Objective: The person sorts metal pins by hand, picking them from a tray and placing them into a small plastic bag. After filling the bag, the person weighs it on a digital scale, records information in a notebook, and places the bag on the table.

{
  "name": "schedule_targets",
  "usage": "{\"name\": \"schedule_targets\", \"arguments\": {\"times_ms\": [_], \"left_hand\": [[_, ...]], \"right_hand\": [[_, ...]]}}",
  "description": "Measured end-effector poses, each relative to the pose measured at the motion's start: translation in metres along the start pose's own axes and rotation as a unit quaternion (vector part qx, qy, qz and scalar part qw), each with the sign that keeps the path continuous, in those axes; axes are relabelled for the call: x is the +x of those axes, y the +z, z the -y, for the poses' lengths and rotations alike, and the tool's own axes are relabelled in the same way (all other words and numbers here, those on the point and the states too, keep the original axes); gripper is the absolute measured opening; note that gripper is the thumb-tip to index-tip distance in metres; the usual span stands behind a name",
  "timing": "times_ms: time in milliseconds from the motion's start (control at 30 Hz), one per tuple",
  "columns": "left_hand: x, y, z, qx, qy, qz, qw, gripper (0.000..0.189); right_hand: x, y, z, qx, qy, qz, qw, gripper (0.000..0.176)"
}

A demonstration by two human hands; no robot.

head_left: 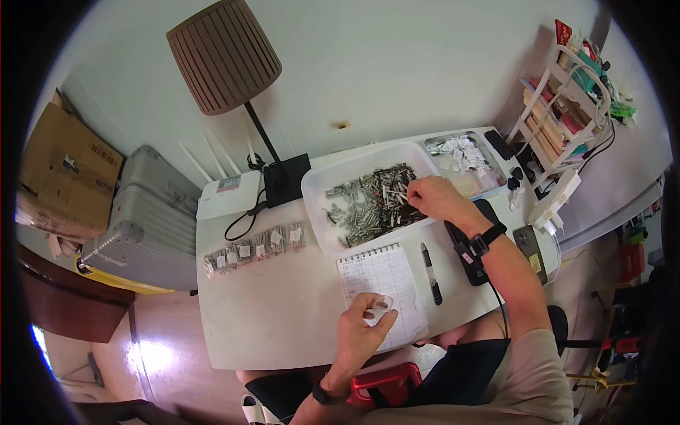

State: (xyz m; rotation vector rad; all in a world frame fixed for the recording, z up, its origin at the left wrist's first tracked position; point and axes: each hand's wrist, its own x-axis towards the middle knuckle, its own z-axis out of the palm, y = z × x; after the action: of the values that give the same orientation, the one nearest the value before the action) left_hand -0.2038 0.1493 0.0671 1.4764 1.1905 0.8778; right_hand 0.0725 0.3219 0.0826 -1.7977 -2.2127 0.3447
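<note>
My left hand [361,331] is over the spiral notepad, its thumb and fingers closed on a small clear plastic bag [382,307]. My right hand [440,199] reaches over the right side of a white plastic bin [316,205], fingers pinched together at the heap of metal screws [370,207]. Whatever sits between those fingertips is too small to make out. Handwritten columns cover part of the spiral notepad [397,283] below the bin. A black pen [431,273] lies beside the pad.
Filled small bags [259,246] lie in a row at left. A metal tray [464,157] with white paper slips stands behind the bin's right end. Also here are a lamp [225,57], a white router [228,197], a black device [467,255] and a phone [529,249].
</note>
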Motion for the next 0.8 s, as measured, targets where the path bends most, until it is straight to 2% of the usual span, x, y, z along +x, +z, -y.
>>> {"name": "schedule_targets", "arguments": {"times_ms": [167, 233, 333, 467, 533, 800], "left_hand": [[-0.002, 0.010, 0.016, -0.007, -0.022, 0.003, 1.000, 0.028], [-0.002, 0.014, 0.027, -0.029, 0.003, -0.014, 0.999, 0.029], [-0.004, 0.015, 0.034, -0.027, -0.005, -0.026, 0.999, 0.029], [-0.009, 0.017, 0.037, -0.020, 0.012, -0.040, 0.999, 0.029], [-0.010, 0.022, 0.048, -0.066, 0.029, -0.054, 0.996, 0.028], [-0.015, 0.015, 0.043, -0.085, 0.054, -0.071, 0.992, 0.028]], "right_hand": [[0.005, 0.007, -0.005, -0.026, 0.007, -0.029, 0.999, 0.010], [0.008, 0.007, -0.005, -0.007, 0.007, -0.037, 0.999, 0.010], [0.006, 0.000, -0.002, 0.046, 0.004, -0.066, 0.997, 0.010], [0.001, -0.008, 0.000, 0.081, -0.049, -0.057, 0.994, 0.011], [0.000, -0.008, -0.001, 0.082, -0.069, -0.008, 0.994, 0.013], [0.039, -0.003, -0.011, 0.091, -0.038, -0.037, 0.994, 0.024]]}}
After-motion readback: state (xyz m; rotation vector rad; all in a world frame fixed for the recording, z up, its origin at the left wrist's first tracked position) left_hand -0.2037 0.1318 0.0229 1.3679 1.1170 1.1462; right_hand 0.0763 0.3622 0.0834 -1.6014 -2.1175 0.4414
